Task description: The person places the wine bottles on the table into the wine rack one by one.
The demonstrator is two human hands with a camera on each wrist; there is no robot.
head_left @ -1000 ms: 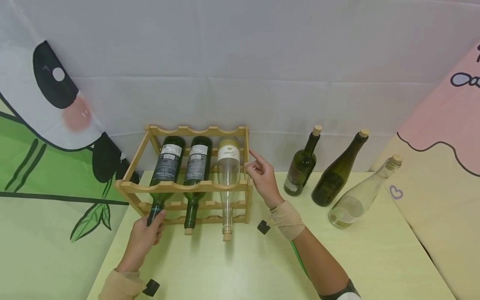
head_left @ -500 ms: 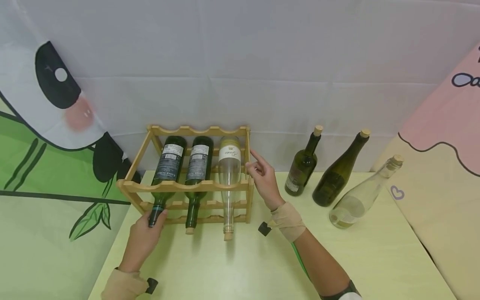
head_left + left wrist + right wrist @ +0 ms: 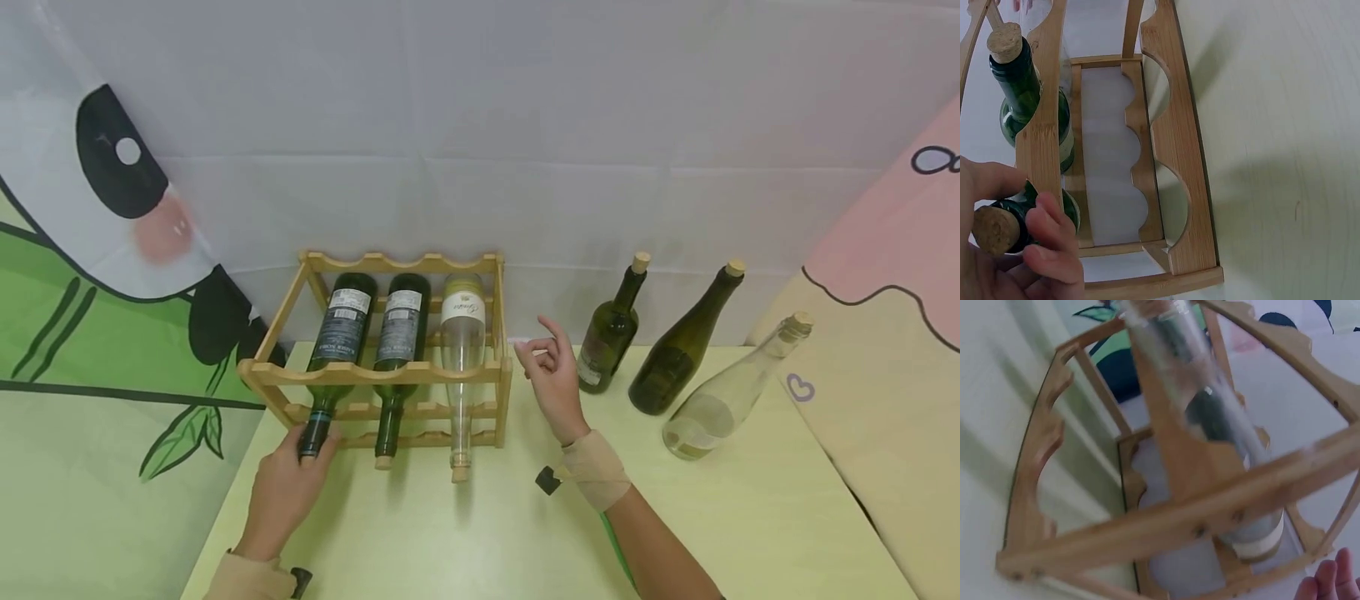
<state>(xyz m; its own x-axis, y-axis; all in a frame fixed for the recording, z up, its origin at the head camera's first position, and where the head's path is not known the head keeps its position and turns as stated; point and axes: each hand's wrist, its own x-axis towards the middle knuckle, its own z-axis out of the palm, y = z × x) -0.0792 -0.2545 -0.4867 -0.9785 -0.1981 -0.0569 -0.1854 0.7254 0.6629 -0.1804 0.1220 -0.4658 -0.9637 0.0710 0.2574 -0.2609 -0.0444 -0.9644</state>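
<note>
The left hand (image 3: 285, 492) grasps the neck of the leftmost bottle (image 3: 343, 333), its digits curved round it near the cork (image 3: 996, 230); how firmly they press cannot be told. The head view hides most of those fingers beneath the neck. The bottle lies in the top tier of the wooden rack (image 3: 375, 375), at the 9 o'clock end, neck toward 6 o'clock, its shoulder crossed by the front rail. The right hand (image 3: 553, 387) is released, fingers loosely bent, just off the rack at 3 o'clock; the blurred right wrist view catches only its fingertips (image 3: 1327, 575), cut off near 4 o'clock.

A second green bottle (image 3: 401, 329) and a clear bottle (image 3: 462, 333) also lie in the rack. Farther toward 3 o'clock, a dark green bottle (image 3: 609, 342), a taller dark bottle (image 3: 671, 358) and another clear bottle (image 3: 712, 417) stand corked on the table (image 3: 465, 542).

Both green bottles in the rack carry a dark label with pale lettering too soft to read surely, and a whitish strip at its 12 o'clock side. The racked clear bottle's white label bears an illegible script word; the dark green bottle's low label is equally unreadable.
</note>
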